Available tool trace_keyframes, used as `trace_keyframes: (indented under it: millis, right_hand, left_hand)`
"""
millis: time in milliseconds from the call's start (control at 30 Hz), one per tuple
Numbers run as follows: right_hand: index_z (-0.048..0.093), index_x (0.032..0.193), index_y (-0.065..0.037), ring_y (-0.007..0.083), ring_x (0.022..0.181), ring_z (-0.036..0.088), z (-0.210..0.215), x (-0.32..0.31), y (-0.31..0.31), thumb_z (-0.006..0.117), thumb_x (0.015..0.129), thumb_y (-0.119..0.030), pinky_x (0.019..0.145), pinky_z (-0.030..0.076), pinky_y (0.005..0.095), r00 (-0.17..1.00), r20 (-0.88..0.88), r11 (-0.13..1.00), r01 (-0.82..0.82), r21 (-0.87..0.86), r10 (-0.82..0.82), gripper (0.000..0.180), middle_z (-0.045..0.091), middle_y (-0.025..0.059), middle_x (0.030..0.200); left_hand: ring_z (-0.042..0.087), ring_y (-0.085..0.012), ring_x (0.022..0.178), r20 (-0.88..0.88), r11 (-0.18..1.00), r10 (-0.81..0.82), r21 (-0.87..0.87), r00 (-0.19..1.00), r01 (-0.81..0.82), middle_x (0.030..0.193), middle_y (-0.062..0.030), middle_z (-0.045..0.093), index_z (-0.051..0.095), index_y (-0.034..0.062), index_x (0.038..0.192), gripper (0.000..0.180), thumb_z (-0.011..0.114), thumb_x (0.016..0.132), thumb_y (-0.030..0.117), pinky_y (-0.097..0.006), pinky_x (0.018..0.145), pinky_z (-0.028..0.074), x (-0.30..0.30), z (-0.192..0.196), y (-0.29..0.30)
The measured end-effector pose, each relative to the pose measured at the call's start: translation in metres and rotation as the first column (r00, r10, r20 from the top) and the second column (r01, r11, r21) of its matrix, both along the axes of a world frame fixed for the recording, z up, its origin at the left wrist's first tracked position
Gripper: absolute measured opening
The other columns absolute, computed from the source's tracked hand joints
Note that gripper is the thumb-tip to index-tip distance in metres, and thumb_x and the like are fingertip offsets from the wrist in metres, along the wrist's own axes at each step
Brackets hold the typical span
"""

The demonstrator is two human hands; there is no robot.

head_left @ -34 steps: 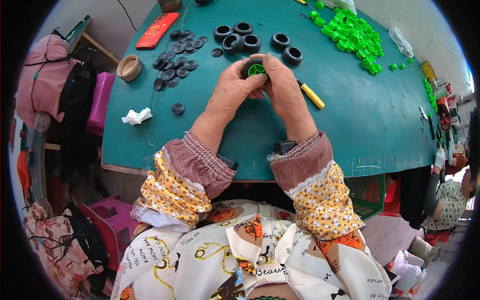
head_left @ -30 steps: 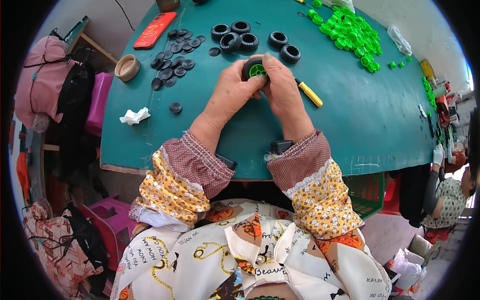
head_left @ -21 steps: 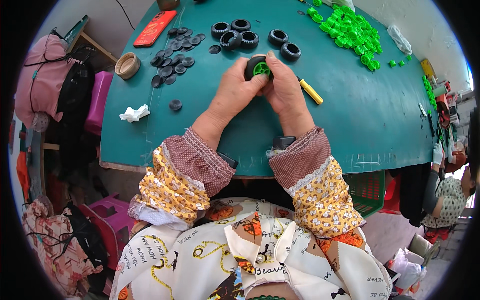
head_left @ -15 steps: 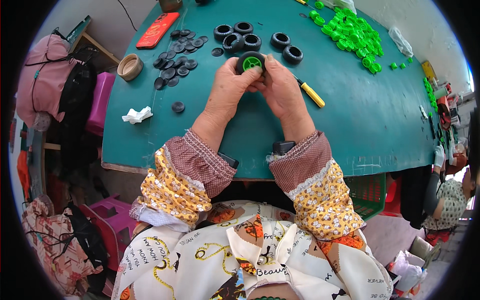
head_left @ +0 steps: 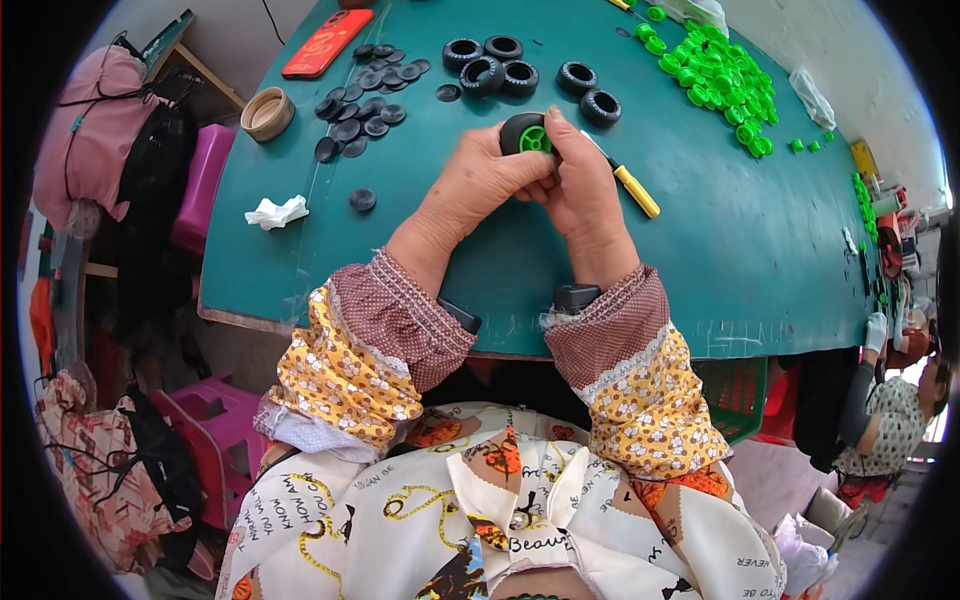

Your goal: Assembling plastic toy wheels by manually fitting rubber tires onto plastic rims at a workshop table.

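Between my two hands, above the table's middle, is a small toy wheel (head_left: 524,130): a black tire around a bright green spoked hub. My left hand (head_left: 490,168) grips it from the left, thumb along the hub's lower edge. My right hand (head_left: 578,175) closes on its right side, with the thumb up beside the tire; the other fingers are partly hidden underneath. A screwdriver (head_left: 637,190) with a yellow handle lies just right of my right hand. Beyond the wheel lie several loose black tires (head_left: 520,78) without hubs.
Many flat black discs (head_left: 375,126) lie left of the tires, near a round tan container (head_left: 267,114) and a red phone (head_left: 328,43). A crumpled white tissue (head_left: 277,212) rests at the left. Green hubs (head_left: 715,80) are heaped at the far right. Another person (head_left: 885,420) sits at right.
My view has shifted slightly. The wheel is turned in my hands, its green hub now facing more to the right and its tire showing more on the left. Both hands still hold it.
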State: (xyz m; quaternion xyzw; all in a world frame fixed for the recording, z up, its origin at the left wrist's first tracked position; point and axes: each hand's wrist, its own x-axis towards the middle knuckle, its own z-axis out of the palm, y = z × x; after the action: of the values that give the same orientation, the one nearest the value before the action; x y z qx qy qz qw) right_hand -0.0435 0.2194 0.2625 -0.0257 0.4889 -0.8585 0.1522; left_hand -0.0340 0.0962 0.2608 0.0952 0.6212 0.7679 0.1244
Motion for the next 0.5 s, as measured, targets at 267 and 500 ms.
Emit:
trace_keyframes:
  millis: [267,500]
  right_hand:
    - [0.055,0.087,-0.005,0.0109,0.056,0.053,-0.005,-0.013,0.007,0.046,0.089,-0.031,0.049,0.044,0.0242,0.996,0.013,0.993,-0.083,-0.088,0.084,0.027,0.055,0.0022,0.072]
    - [0.056,0.101,-0.003,0.0064,0.074,0.052,-0.001,-0.001,-0.002,0.052,0.087,-0.025,0.061,0.042,0.0197,0.991,-0.121,0.995,0.064,0.074,-0.055,0.026,0.057,0.0011,0.085]
  left_hand:
    - [0.057,-0.0096,0.058,-0.025,0.998,0.031,-0.044,0.999,-0.033,0.07,-0.0029,0.059,0.057,0.0021,0.089,0.018,0.058,0.076,0.015,-0.02,0.054,0.045,-0.003,0.001,0.005]
    - [0.061,-0.0139,0.07,0.088,0.958,0.071,0.273,0.994,-0.093,0.082,-0.0055,0.06,0.056,0.0028,0.099,0.027,0.061,0.077,0.018,-0.022,0.059,0.048,-0.001,-0.002,-0.003]
